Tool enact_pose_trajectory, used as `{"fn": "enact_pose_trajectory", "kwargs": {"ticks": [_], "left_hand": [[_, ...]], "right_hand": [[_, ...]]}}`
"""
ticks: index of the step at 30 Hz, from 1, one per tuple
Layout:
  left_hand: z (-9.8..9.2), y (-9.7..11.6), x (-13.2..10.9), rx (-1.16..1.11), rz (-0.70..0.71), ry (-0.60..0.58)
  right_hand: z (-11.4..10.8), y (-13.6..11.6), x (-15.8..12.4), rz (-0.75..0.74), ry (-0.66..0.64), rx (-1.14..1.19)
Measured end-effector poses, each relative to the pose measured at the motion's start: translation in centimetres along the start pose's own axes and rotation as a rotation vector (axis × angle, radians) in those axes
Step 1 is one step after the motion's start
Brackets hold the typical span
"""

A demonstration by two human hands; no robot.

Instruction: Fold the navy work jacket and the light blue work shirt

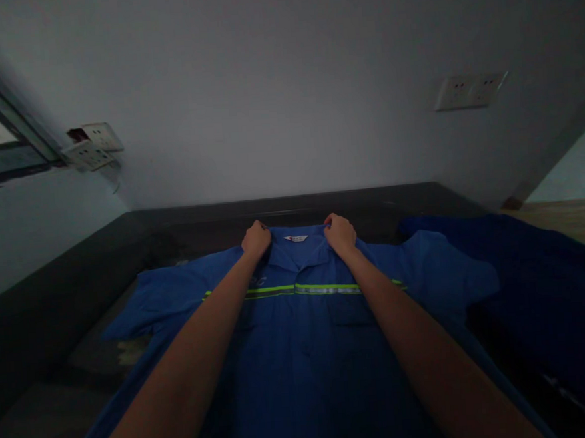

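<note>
A blue short-sleeved work shirt (302, 352) lies spread out, front side up, with its collar at the far end. Yellow-green and silver reflective stripes cross its chest, and a small white label shows inside the collar. My left hand (256, 240) is closed on the shirt at the left side of the collar. At the collar's right side, my right hand (341, 234) pinches the fabric between thumb and fingers. Both forearms reach over the shirt and cover parts of its chest and sides. The sleeves stretch out to the left and right.
Dark blue cloth (542, 281) lies in a heap on the right, by the shirt's sleeve. A dark raised edge (291, 204) runs along the back against a grey wall (284, 99). Sockets (471, 92) sit on the wall, with more sockets (92, 146) in the left corner.
</note>
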State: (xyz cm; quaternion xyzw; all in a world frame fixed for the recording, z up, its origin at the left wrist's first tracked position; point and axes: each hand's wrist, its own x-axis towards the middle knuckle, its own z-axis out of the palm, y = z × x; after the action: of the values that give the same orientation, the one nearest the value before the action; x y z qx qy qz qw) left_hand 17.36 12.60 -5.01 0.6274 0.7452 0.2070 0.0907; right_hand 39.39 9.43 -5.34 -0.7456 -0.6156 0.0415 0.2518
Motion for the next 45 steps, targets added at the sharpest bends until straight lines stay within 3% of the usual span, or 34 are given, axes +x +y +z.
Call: {"fn": "enact_pose_trajectory", "kwargs": {"ticks": [8,14,18,21,30,34,37,40,45], "left_hand": [[1.3,0.4,-1.7,0.102,0.159,0.108],[-0.9,-0.4,-1.6,0.143,0.223,0.156],[-2.4,-2.3,-1.9,0.180,0.264,0.092],[-2.3,-3.3,-2.9,0.210,0.325,0.037],[0.7,-3.6,-4.3,0.255,0.415,-0.055],[0.8,-4.0,-4.4,0.255,0.425,-0.081],[-0.1,-3.2,-4.7,0.261,0.452,0.008],[-1.1,-0.8,-5.8,0.251,0.540,0.075],[-0.5,3.7,-10.3,0.147,0.818,-0.155]], "right_hand": [[0.8,0.0,-0.5,-0.111,0.016,-0.023],[-1.3,0.4,1.5,-0.123,-0.028,0.016],[-2.7,1.0,2.6,-0.162,-0.093,0.037],[-2.9,1.0,2.6,-0.212,-0.137,0.033],[0.7,1.8,1.0,-0.266,-0.186,-0.024],[0.7,2.3,1.5,-0.290,-0.174,-0.012],[-0.4,2.5,2.4,-0.297,-0.148,0.006],[-1.6,2.5,3.1,-0.309,-0.118,-0.003],[-1.7,2.0,2.2,-0.435,-0.190,-0.066]]}}
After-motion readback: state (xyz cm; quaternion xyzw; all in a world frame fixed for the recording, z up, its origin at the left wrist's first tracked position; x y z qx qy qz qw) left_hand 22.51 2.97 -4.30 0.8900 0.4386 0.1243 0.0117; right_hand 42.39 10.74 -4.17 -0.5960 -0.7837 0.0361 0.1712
